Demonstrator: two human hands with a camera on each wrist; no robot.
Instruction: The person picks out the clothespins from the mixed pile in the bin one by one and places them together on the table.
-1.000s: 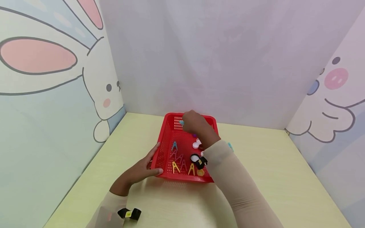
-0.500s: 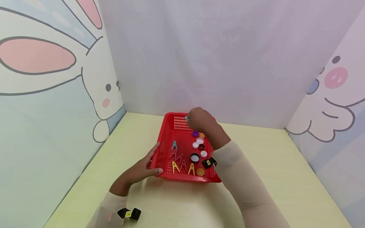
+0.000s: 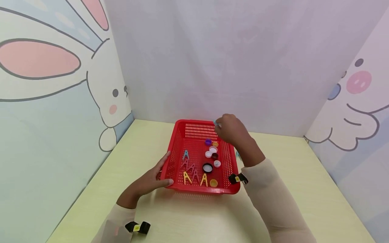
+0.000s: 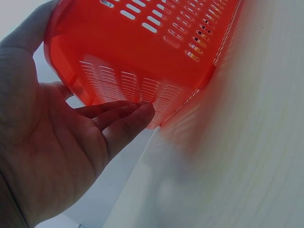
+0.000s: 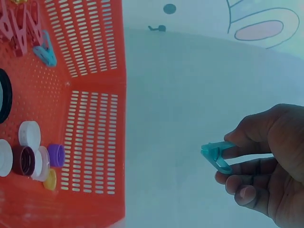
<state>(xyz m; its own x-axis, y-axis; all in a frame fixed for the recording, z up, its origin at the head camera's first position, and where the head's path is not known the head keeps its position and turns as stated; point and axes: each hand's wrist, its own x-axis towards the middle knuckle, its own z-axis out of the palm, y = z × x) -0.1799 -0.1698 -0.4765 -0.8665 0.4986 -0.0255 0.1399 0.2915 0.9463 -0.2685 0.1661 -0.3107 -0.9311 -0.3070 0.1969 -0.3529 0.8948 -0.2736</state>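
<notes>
My right hand is raised over the back right corner of the red plastic basket. Between thumb and fingers it pinches a teal clothespin, seen well in the right wrist view. At the basket's near left corner, my left hand grips the rim, thumb over the edge and fingers along the outer wall. On the basket floor lie a blue clothespin, several pink clothespins and two yellow ones.
Several bottle caps lie in the basket's right half, among them a black-rimmed one, a purple one and a yellow one. Another teal clothespin lies on the table right of the basket. Cloth-covered walls stand behind.
My right hand has moved to the right with the teal clothespin, from over the basket's back middle to its back right corner, uncovering the caps. My left hand has stayed on the rim.
</notes>
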